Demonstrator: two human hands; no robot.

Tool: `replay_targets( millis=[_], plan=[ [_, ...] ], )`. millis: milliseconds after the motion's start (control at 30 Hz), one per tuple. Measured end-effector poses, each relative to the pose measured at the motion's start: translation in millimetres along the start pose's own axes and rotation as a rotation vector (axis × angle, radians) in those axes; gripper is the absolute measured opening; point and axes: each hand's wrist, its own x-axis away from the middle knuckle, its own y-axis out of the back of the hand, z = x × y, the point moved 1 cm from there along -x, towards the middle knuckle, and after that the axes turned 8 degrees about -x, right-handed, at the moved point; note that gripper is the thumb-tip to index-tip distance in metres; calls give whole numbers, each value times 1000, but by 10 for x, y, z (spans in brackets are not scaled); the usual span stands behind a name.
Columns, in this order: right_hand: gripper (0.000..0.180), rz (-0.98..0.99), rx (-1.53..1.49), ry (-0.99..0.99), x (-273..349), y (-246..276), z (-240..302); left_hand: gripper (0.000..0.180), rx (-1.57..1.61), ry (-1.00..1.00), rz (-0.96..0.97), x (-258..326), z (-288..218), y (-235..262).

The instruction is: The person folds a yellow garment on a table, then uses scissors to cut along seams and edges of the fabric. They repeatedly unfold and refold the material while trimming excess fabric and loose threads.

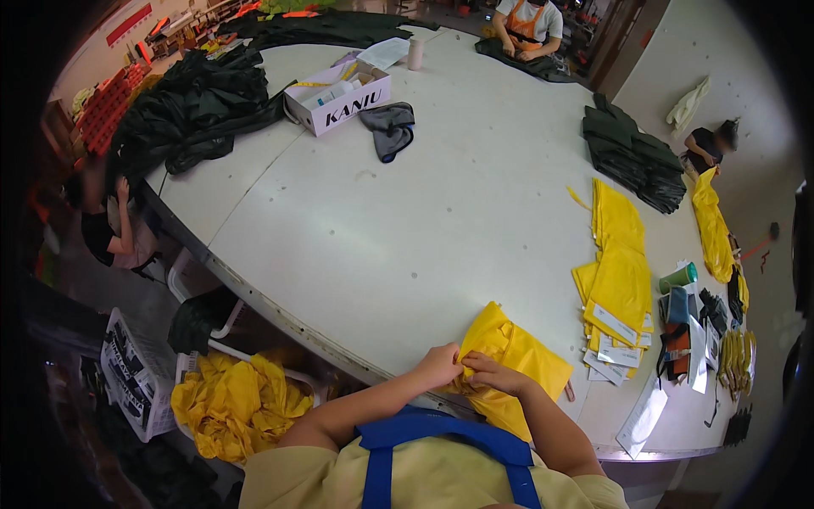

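A yellow waterproof garment (536,363) lies partly folded at the near edge of the table, in front of my body. My left hand (439,365) is closed on its left edge, fingers curled in. Right beside it, my right hand (496,374) pinches the same yellow fabric, the two hands almost touching. What exactly lies between the fingertips is too small to make out beyond the bunched cloth. To the right of the garment rests a stack of folded yellow garments (617,254) with white paper tags (612,325) at its near end.
Dark green garments are heaped at the far left (191,110) and stacked at the right (632,153). A white box (339,97) and a grey cloth (390,131) sit far off. Crumpled yellow garments (242,407) fill a container at my left. A co-worker (530,30) handles dark cloth opposite.
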Motion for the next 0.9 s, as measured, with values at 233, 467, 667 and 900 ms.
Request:
replay_targets(
  millis=[233, 467, 667, 900],
  plan=[
    [26, -281, 692, 53, -97, -415, 174, 15, -19, -61, 75, 8, -7, 12],
    [55, -389, 724, 41, -36, -400, 473, 25, -67, 10, 65, 47, -149, 144],
    [79, -259, 962, -61, -81, -502, 141, 22, -206, -153, 26, -33, -34, -167],
    [78, -340, 485, 199, -252, -49, 118, 44, -223, -99, -108, -154, 62, -51]
  ],
)
